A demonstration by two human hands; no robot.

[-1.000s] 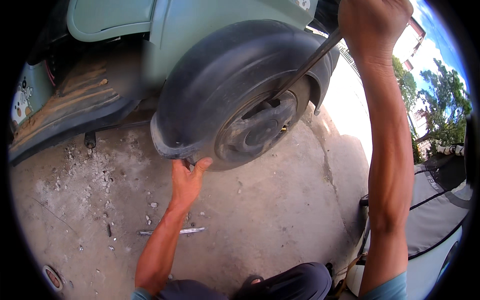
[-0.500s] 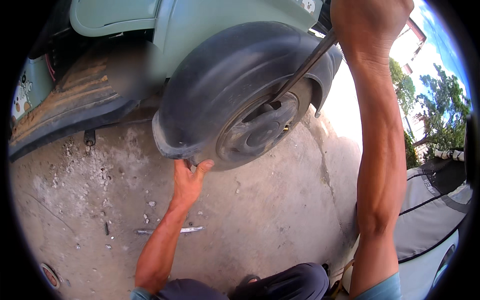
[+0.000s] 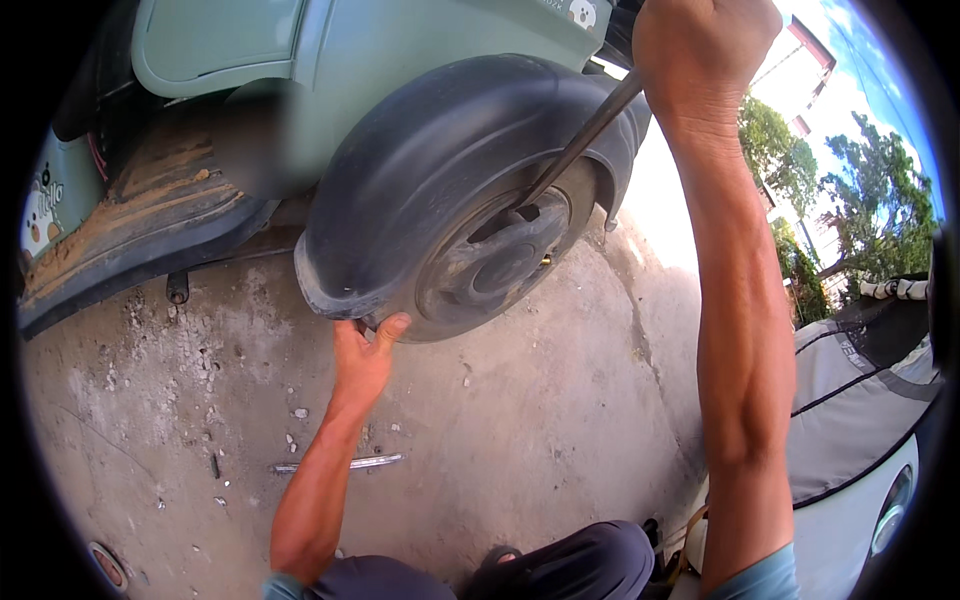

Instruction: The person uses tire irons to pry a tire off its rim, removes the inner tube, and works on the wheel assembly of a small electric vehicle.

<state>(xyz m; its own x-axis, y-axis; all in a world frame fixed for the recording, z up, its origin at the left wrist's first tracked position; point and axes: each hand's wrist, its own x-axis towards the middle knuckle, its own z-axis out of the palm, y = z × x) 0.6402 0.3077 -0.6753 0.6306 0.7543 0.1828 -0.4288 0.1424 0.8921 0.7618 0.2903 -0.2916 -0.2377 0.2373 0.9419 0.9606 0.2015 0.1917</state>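
Dark bar, one, slanting into wheel; presumably stiff, weighty, best held at upper end; right hand clenched there; left hand grasping wheel's lower edge, beside fender.

- 2 hands: left hand, right hand
- 1 dark metal bar
- 1 wheel
- 1 black fender
- 1 yellow valve cap
- 1 silver strip
- 2 trouser legs
- 1 sandal visible
- 1 grey cover
- cartoon stickers: at least 2
- pebbles: several, too small to count exactly
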